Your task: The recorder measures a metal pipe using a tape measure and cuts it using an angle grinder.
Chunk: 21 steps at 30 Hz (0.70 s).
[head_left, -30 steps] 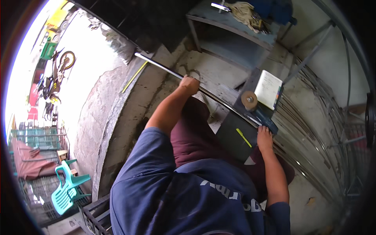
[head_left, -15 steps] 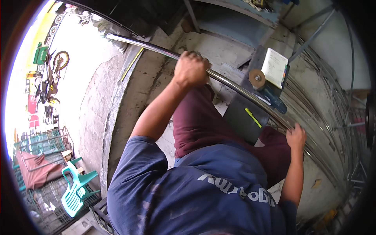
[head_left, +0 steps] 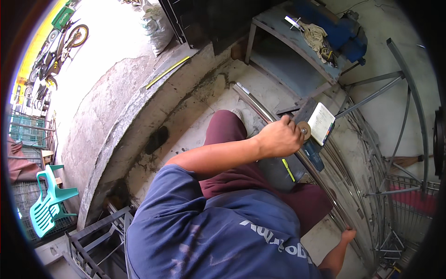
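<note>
A long shiny metal tube (head_left: 255, 103) runs slantwise from the floor near the blue-grey bench down to the right, past my knee. My left hand (head_left: 280, 136) is closed round it near its middle, arm reaching across my lap. Farther down, my right hand (head_left: 347, 234) grips the tube's lower right part, thumb and fingers pressed on it. Next to my left hand lies an angle grinder (head_left: 314, 157), its brown disc (head_left: 304, 130) partly behind the fingers. An open notebook (head_left: 322, 122) is just beyond. A yellow marker (head_left: 288, 170) rests on the dark board between my legs.
Several long metal bars (head_left: 344, 172) lie on the floor to the right, beside a metal frame (head_left: 409, 93). A bench (head_left: 297, 51) with a cloth stands ahead. Left are a concrete ledge (head_left: 125, 121), a yellow strip (head_left: 168, 72) and a turquoise plastic chair (head_left: 49, 200).
My left hand has moved right and nearer the grinder. The tube has swung to a steeper slant, its far end farther right. My right hand has gone lower. The view has turned.
</note>
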Tool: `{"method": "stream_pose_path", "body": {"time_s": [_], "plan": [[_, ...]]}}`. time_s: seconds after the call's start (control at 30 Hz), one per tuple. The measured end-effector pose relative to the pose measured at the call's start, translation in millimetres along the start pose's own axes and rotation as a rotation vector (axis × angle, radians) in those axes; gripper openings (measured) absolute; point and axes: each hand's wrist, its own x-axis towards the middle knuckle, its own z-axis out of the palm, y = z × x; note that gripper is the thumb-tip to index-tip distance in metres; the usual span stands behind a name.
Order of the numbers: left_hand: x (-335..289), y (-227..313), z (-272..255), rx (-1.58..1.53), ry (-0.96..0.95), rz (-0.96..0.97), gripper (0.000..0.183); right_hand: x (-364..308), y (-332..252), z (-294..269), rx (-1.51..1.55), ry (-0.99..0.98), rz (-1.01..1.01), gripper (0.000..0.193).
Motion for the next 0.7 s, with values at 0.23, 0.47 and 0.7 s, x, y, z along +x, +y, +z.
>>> {"method": "stream_pose_path", "body": {"time_s": [0.23,0.47,0.7], "plan": [[9.4,60.6,11.1,-0.080,0.002,0.166,0.019,-10.1,-15.6,-2.5,-0.199,-0.111,-0.086,0.032],[14.2,85.7,29.2,-0.170,0.021,0.273,0.017,-21.3,-6.3,7.6,-0.122,0.062,-0.166,0.029],[25.8,80.9,11.2,-0.184,-0.069,0.289,0.017,-46.4,-57.9,-25.8,-0.016,-0.027,-0.198,0.028]]}}
